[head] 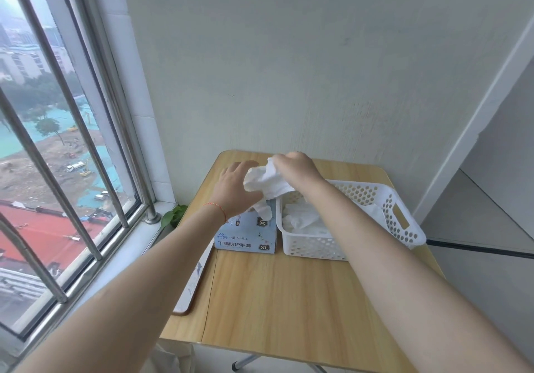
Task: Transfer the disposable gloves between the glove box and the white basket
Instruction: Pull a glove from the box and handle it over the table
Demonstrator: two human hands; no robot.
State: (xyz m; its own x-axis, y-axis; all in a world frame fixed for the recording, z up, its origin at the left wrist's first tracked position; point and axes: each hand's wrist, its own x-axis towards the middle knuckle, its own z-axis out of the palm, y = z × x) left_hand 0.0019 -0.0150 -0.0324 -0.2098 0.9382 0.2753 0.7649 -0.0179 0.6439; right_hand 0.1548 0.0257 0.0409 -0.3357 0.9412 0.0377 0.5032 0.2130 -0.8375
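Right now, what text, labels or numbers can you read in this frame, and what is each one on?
"丁腈防护手套": front face of the glove box.
"XL": black badge at the front face's lower right.
"X": top of the box, partly hidden by a glove.
Small logo and small print on the box: too blurred to read.
Basket, table: no text.

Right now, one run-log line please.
right hand grips white gloves | left hand touches them | above glove box | white basket part-filled
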